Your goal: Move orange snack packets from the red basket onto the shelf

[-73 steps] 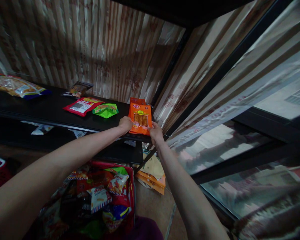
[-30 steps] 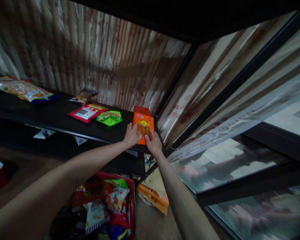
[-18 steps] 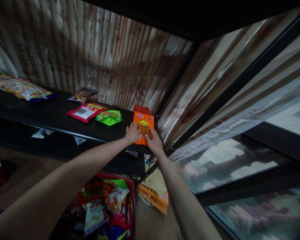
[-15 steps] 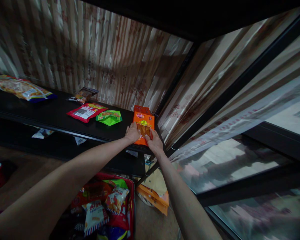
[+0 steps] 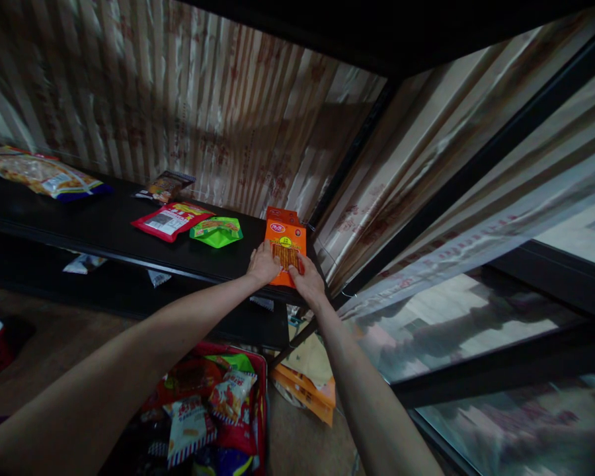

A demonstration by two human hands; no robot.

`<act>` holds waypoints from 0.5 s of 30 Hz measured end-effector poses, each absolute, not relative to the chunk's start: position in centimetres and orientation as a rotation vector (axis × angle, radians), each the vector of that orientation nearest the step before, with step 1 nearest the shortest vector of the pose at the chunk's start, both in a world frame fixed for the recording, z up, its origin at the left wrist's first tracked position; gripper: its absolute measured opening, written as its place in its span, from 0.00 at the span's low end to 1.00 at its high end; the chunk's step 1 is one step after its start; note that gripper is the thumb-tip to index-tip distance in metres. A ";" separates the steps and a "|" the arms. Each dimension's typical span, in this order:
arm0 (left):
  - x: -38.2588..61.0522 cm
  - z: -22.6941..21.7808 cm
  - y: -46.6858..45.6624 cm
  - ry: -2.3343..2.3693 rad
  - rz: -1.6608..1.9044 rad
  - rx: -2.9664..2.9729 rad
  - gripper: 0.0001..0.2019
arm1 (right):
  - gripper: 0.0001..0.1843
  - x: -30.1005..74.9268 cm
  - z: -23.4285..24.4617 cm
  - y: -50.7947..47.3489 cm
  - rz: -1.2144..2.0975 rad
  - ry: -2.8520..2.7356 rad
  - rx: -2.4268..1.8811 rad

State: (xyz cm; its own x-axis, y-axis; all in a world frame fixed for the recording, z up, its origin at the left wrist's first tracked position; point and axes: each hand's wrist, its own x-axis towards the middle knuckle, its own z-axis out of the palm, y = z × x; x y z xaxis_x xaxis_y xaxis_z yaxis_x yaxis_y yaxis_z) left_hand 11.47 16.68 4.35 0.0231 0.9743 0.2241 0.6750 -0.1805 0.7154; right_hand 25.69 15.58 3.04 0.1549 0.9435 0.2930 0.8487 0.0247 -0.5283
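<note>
An orange snack packet [image 5: 285, 239] lies on top of another orange packet at the right end of a black shelf [image 5: 104, 228]. My left hand [image 5: 262, 262] rests on the packet's near left corner, fingers laid flat on it. My right hand [image 5: 307, 278] presses on its near right corner, fingers together on the packet. Both arms reach forward from the bottom of the view.
On the shelf to the left lie a green packet [image 5: 217, 231], a red packet [image 5: 171, 219], a dark packet [image 5: 165, 185] and a long bag [image 5: 42, 175]. A red basket [image 5: 213, 410] full of snack packets stands on the floor below. Orange packets [image 5: 305, 383] lie beside it. Striped curtains hang behind and to the right.
Both hands have slid forward onto the orange packet and pushed it a little deeper onto the shelf. In the last half second almost nothing has moved.
</note>
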 end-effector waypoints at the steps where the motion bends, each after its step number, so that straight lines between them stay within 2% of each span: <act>1: 11.4 4.4 16.7 1.676 0.987 1.883 0.28 | 0.28 25.7 3.1 15.6 0.208 -1.707 -1.829; 8: 11.1 4.4 16.6 1.635 1.004 1.861 0.32 | 0.29 25.3 3.5 15.1 0.187 -1.681 -1.892; 15: 10.8 4.5 16.1 1.678 0.956 1.913 0.27 | 0.29 25.2 3.4 14.5 0.136 -1.706 -1.863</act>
